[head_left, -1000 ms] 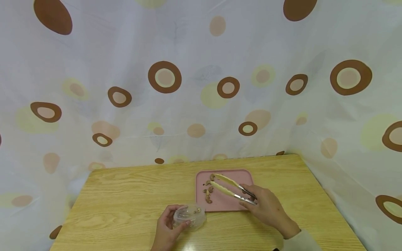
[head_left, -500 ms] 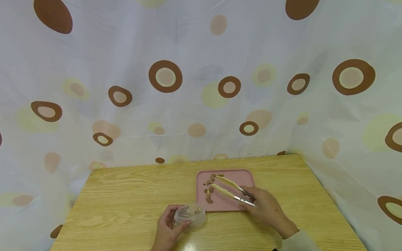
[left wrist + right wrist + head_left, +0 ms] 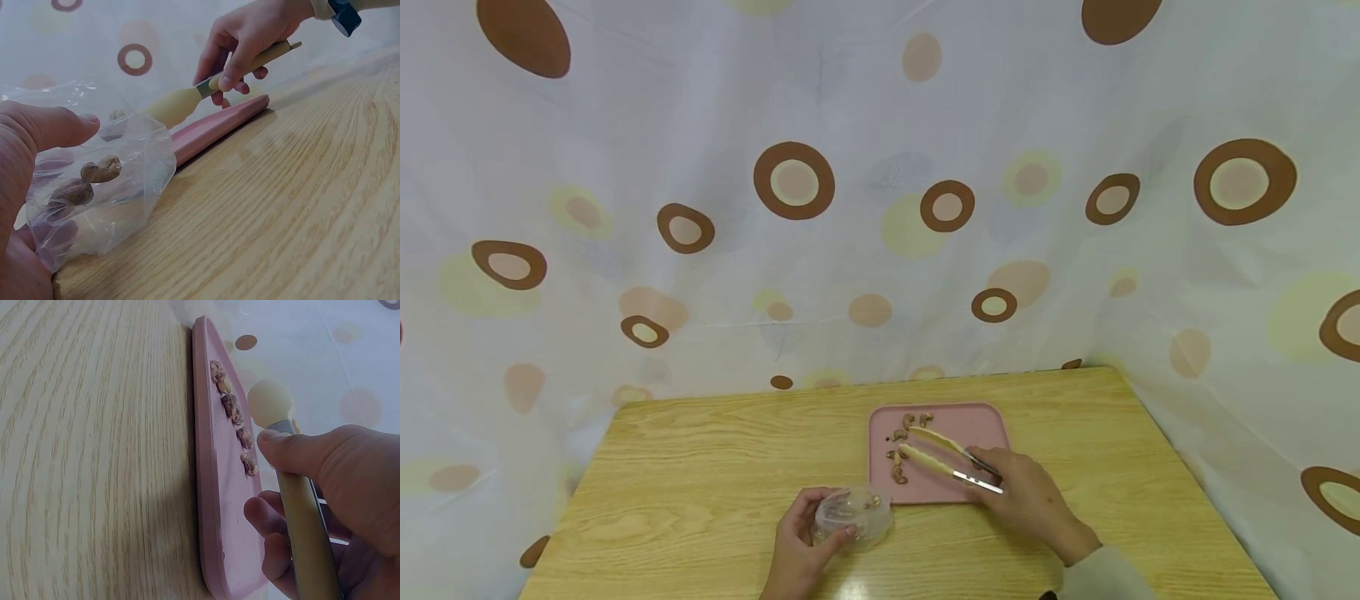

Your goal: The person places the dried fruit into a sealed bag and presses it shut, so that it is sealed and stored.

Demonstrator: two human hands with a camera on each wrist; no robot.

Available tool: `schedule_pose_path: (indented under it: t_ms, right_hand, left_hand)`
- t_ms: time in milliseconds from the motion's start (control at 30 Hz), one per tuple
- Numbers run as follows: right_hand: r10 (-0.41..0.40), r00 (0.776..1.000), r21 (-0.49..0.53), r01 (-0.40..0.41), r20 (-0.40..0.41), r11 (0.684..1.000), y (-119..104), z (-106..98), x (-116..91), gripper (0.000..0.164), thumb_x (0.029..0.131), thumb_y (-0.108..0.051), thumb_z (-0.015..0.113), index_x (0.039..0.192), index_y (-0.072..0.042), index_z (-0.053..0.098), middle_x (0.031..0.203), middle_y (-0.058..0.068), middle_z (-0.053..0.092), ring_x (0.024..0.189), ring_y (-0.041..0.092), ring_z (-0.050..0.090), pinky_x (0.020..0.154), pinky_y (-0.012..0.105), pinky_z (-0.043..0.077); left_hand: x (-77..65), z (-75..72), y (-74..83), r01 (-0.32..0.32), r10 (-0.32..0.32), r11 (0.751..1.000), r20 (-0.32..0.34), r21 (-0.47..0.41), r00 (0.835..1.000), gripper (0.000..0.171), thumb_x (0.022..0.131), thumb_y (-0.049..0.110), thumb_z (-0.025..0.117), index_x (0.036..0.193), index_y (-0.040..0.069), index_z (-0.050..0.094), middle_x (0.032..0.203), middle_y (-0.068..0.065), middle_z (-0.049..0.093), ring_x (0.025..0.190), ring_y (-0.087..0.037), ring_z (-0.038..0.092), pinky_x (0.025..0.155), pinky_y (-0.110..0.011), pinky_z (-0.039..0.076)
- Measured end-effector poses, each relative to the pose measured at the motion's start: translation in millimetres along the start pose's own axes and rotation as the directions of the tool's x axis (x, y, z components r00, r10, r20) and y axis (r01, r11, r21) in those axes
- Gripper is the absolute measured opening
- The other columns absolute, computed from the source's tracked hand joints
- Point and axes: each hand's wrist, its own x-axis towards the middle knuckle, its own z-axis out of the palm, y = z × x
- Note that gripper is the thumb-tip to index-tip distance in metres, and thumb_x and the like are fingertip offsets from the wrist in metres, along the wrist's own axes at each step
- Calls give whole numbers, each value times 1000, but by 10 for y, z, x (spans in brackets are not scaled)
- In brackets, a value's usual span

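In the head view, my left hand (image 3: 800, 542) holds a clear plastic bag (image 3: 871, 530) at the front left of a pink tray (image 3: 951, 493). A few brown cashews (image 3: 101, 169) lie inside the bag in the left wrist view. My right hand (image 3: 1033, 498) grips tongs (image 3: 934, 438) with cream-coloured tips and metal handles. Their jaws are spread over the tray's left half, and I see nothing clamped between them. Several skin-on cashews (image 3: 898, 475) lie along the tray's left side. In the right wrist view, my thumb presses on the tongs' handle (image 3: 303, 525).
A wood-grain table (image 3: 715, 475) carries the tray. Behind it and at the right hangs a pale curtain (image 3: 842, 267) with brown ring and dot patterns. Small dark crumbs dot the tray.
The tongs in my right hand have shifted slightly left and down over the tray. My left hand and the bag have stayed in place.
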Motion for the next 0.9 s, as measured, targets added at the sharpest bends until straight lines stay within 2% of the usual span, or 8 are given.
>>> schedule_pose_path:
  t_ms: [267,633,767,900]
  right_hand:
    - [34,999,22,-34,27,999,-10,38,33,62,89,-25,92,145,-7,70,117,0,81,94,9,69,77,27,54]
    - [71,994,9,-72,80,997,-26,40,65,62,90,-28,91,146,-11,71,106,-3,79,80,4,57,69,26,44]
    - [72,994,0,-72,84,997,-27,49,76,62,90,-29,92,145,-10,71,113,0,81,87,5,64,72,28,49]
    - [70,994,1,-71,82,998,-33,61,88,62,89,-28,92,144,-8,71,124,7,81,102,16,74,81,38,60]
  left_hand:
    - [-5,2,14,5,-4,1000,-7,10,1000,45,87,-9,82,127,-6,62,130,-18,76,114,-7,74,101,-19,58]
    - [0,13,33,5,-5,1000,-3,7,1000,44,87,-9,82,127,-6,63,131,-24,75,113,-7,74,100,-20,59]
    - [3,14,38,10,-10,1000,-1,3,1000,44,87,-9,82,127,-6,63,131,-25,75,113,-7,74,100,-20,59]
    - [2,17,41,12,-12,1000,-5,4,1000,44,87,-9,82,127,-6,63,131,-25,74,113,-7,74,101,-19,58]
